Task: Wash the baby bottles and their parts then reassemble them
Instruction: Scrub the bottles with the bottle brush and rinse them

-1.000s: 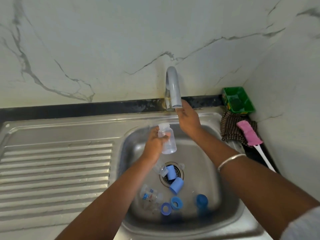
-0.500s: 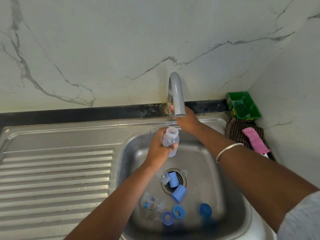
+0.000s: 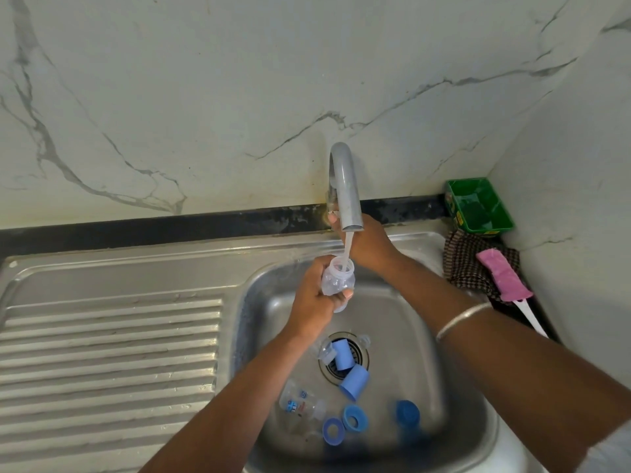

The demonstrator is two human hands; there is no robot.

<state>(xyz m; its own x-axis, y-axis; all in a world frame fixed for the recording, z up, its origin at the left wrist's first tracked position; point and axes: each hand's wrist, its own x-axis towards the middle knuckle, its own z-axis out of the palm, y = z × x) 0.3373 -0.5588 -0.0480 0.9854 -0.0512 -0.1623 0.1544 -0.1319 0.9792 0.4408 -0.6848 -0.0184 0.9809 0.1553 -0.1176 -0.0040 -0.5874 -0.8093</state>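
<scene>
**Water now runs into the bottle**

Since the earlier frame the tap (image 3: 345, 186) has started flowing. My left hand (image 3: 312, 298) grips the clear bottle (image 3: 338, 281) upright under the stream. My right hand (image 3: 370, 245) reaches behind the spout at twelve o'clock; its grip I cannot tell. Blue parts (image 3: 355, 382) lie in the sink (image 3: 444, 387) at six o'clock.

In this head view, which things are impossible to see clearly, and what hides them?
- Right hand: its fingers lie behind the tap spout, so their grip is hidden.
- Tap handle: not visible, covered by that hand and the spout.
- Print on the clear bottle lying in the sink: too small and blurred to read.
- Bottle brush: its white handle ends behind the right forearm.
- Green tub: contents dark, unclear.
</scene>
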